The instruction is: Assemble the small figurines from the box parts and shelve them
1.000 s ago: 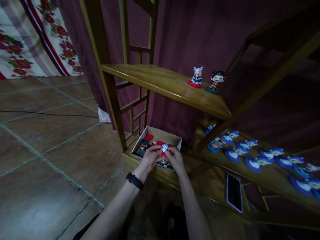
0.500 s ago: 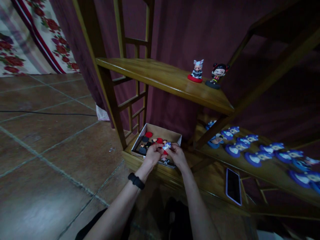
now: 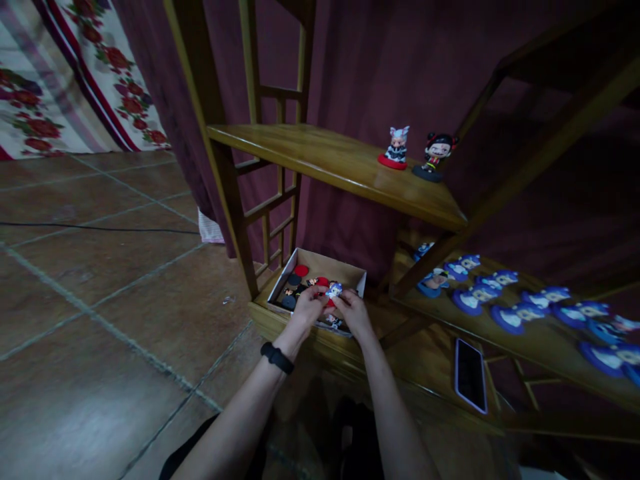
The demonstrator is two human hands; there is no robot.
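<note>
Pinching one small doll (image 3: 334, 290) from both sides, the left hand (image 3: 309, 308) and the right hand (image 3: 354, 313) meet low in the middle of the frame, fingers closed on it. The small doll is just above one box (image 3: 345, 273); it has a blue and white top and a red bottom part, mostly covered by fingers.

At least two red discs (image 3: 301, 270) and two dark discs (image 3: 294, 280) are in the box, all round and flat. A few dark dolls (image 3: 313, 282) lie among them, but the hands hide some, so I cannot count them all. One pale doll (image 3: 333, 321) shows in part at the front of the box.

Two dolls (image 3: 397, 147) stand on the wood shelf (image 3: 320, 150) at the upper right, one on a red round base, one on a dark one. At least ten blue dolls (image 3: 471, 298) lie at the right; the right edge cuts some off, a post hides part of others, and they look blurry.

One phone (image 3: 471, 375), flat with rounded corners, lies at the lower right. One black band (image 3: 277, 358) circles the left wrist. A purple curtain (image 3: 360, 73) hangs in soft folds behind. Flowered cloth (image 3: 117, 59) fills the upper left, above brown floor tiles (image 3: 100, 267) with pale lines.
</note>
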